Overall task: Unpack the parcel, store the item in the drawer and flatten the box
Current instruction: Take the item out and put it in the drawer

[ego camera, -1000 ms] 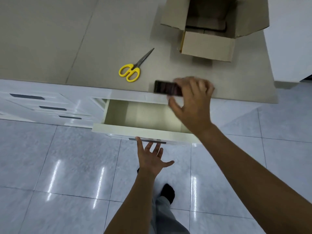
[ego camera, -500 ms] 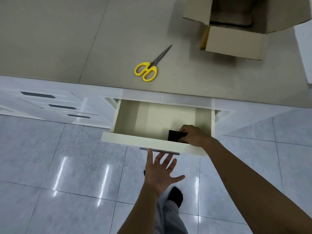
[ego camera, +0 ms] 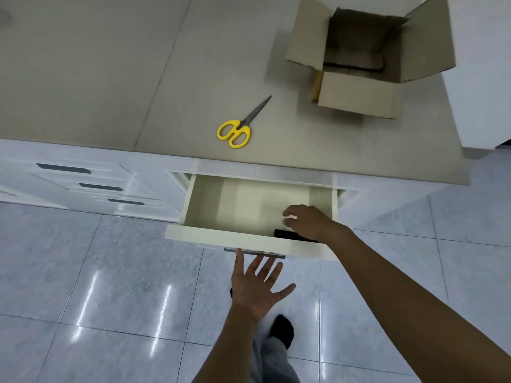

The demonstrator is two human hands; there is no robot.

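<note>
The cream drawer (ego camera: 243,239) under the counter is pulled out. A small black item (ego camera: 286,234) lies inside it at the front right, partly hidden by the drawer's front panel. My right hand (ego camera: 307,221) hovers just above the item, fingers loosely curled, holding nothing. My left hand (ego camera: 258,286) is spread open, palm up, just below the drawer's metal handle (ego camera: 254,252). The brown cardboard box (ego camera: 359,64) stands on the counter at the back right with its flaps up.
Yellow-handled scissors (ego camera: 237,128) lie on the grey counter (ego camera: 110,78), left of the box. More shut drawers (ego camera: 83,183) are to the left. A white wall or cabinet (ego camera: 484,64) borders the counter on the right. Below is glossy tiled floor, with my leg and dark shoe.
My right hand carried the black item from over the counter edge down into the drawer, let go of it and lifted slightly. The left hand stayed open below the handle.
</note>
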